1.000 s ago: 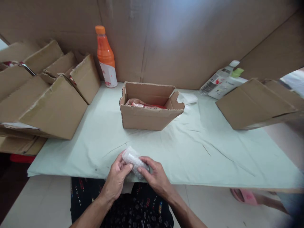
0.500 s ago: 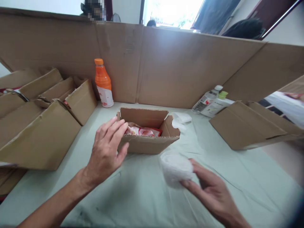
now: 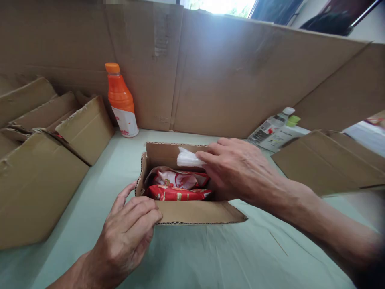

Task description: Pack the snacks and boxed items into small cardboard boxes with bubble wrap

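Note:
A small open cardboard box [image 3: 192, 212] stands on the cloth in front of me. Inside it lie a red packet [image 3: 180, 194] and, behind that, a white-and-red packet [image 3: 176, 178]. My left hand [image 3: 129, 224] grips the box at its front left corner, fingers over the near flap. Over the box's right rear part, my right hand [image 3: 231, 164] pinches a crumpled piece of white packing wrap [image 3: 189, 157]. That hand hides the box's right end, and part of the wrap is hidden under its fingers.
An orange-capped bottle [image 3: 122, 102] stands at the back left by the cardboard wall [image 3: 225, 80]. Larger cardboard boxes [image 3: 42, 180] are at the left, another box [image 3: 325, 164] at the right. A clear bottle [image 3: 272, 124] leans near a white carton [image 3: 284, 136].
My right hand has moved from the front right to above the box with the white wrap. My left hand has come down onto the front left corner. The view has tilted downward.

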The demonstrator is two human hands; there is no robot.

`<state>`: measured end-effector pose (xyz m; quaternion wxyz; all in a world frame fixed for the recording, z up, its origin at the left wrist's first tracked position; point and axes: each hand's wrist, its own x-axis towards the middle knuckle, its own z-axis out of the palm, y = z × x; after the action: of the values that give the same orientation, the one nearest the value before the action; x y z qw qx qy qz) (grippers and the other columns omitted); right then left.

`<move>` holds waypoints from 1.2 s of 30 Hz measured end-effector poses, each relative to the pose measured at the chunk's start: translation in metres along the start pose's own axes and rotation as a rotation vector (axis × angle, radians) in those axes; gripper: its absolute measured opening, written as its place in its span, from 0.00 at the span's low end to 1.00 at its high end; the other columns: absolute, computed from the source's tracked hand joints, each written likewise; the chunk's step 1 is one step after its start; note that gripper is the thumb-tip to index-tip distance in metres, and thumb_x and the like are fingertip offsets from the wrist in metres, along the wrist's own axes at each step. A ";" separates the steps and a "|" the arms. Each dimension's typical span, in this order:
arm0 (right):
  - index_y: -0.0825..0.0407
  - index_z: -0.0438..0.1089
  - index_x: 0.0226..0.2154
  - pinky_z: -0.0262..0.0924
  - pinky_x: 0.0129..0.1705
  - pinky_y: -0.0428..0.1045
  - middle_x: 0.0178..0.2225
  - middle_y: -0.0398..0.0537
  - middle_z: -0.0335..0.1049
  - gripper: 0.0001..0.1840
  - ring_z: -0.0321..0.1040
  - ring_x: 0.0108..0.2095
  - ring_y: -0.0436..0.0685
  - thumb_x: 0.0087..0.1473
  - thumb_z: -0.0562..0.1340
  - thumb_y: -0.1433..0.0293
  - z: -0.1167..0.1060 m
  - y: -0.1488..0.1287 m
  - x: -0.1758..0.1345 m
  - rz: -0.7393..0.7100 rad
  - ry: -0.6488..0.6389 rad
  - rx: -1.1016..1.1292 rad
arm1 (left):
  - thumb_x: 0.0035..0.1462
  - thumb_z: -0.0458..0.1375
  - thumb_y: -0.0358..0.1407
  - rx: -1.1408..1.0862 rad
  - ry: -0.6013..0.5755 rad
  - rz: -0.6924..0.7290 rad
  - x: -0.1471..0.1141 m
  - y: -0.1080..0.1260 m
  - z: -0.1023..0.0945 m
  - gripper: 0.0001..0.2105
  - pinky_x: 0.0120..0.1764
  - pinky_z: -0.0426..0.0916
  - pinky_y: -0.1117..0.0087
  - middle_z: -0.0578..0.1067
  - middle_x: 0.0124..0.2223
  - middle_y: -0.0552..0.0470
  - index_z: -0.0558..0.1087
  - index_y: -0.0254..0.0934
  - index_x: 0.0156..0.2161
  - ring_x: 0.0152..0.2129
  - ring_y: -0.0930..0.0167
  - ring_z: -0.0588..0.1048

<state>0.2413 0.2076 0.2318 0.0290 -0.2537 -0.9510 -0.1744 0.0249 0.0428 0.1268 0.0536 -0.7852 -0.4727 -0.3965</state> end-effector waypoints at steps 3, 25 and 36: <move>0.52 0.71 0.27 0.44 0.31 0.52 0.27 0.49 0.70 0.08 0.60 0.28 0.55 0.55 0.58 0.75 0.008 -0.006 0.010 -0.057 -0.026 -0.060 | 0.59 0.53 0.21 -0.001 0.003 0.016 -0.002 0.000 -0.001 0.12 0.64 0.54 0.53 0.80 0.40 0.47 0.72 0.35 0.44 0.43 0.69 0.76; 0.55 0.76 0.32 0.48 0.26 0.49 0.32 0.53 0.79 0.06 0.74 0.32 0.59 0.52 0.63 0.79 0.036 -0.017 0.039 -0.139 -0.475 -0.008 | 0.58 0.53 0.20 -0.027 0.019 0.027 -0.006 0.000 0.000 0.13 0.64 0.56 0.54 0.81 0.39 0.48 0.73 0.35 0.43 0.42 0.69 0.78; 0.54 0.76 0.39 0.55 0.28 0.48 0.33 0.55 0.79 0.09 0.77 0.35 0.61 0.57 0.61 0.79 0.048 -0.025 0.038 -0.039 -0.554 0.041 | 0.59 0.53 0.19 -0.029 -0.019 0.022 -0.002 0.000 -0.002 0.13 0.64 0.52 0.55 0.81 0.39 0.50 0.73 0.35 0.43 0.43 0.71 0.76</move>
<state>0.1976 0.2217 0.1843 -0.2305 -0.2725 -0.9307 -0.0799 0.0228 0.0404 0.1266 0.0422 -0.7948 -0.4586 -0.3952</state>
